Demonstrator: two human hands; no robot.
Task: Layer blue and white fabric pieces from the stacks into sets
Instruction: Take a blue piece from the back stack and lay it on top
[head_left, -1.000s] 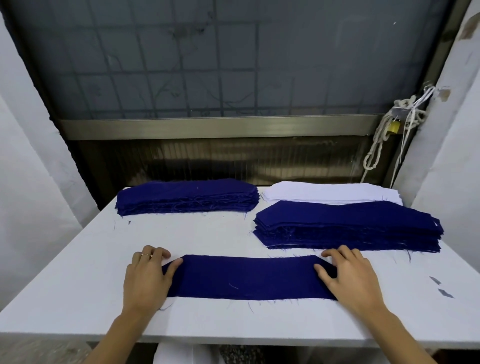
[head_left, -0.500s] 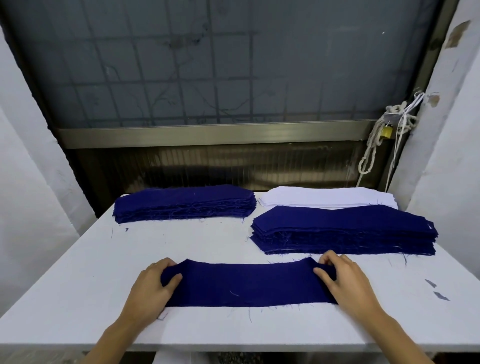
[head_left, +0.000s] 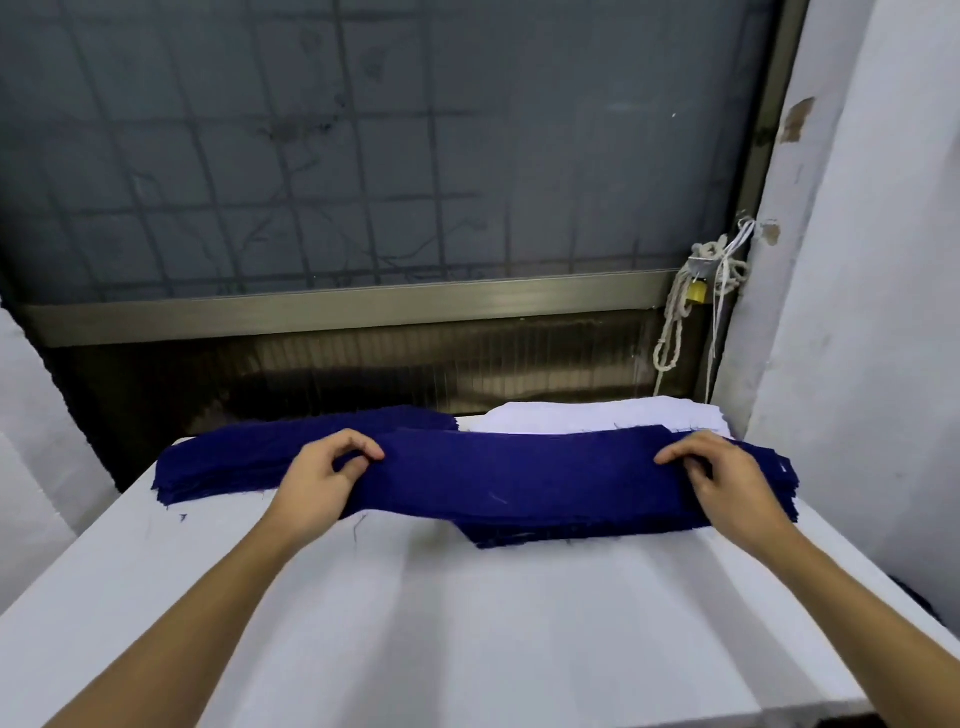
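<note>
A long blue fabric piece (head_left: 519, 473) is stretched between my hands, lifted off the white table (head_left: 467, 623) and held over the stacks. My left hand (head_left: 322, 478) pinches its left end and my right hand (head_left: 727, 478) pinches its right end. Behind and to the left lies a blue stack (head_left: 234, 457). A second blue stack (head_left: 571, 532) shows under the held piece at the right. The white stack (head_left: 597, 415) sits at the back right, partly hidden by the held piece.
A dark window with a metal sill (head_left: 337, 312) rises behind the table. A rope and a yellow padlock (head_left: 696, 296) hang at the right. White walls close in on both sides.
Both hands gripped the ends of the blue piece lying near the front edge, lifted it and carried it away from me, over the stacks at the back.
</note>
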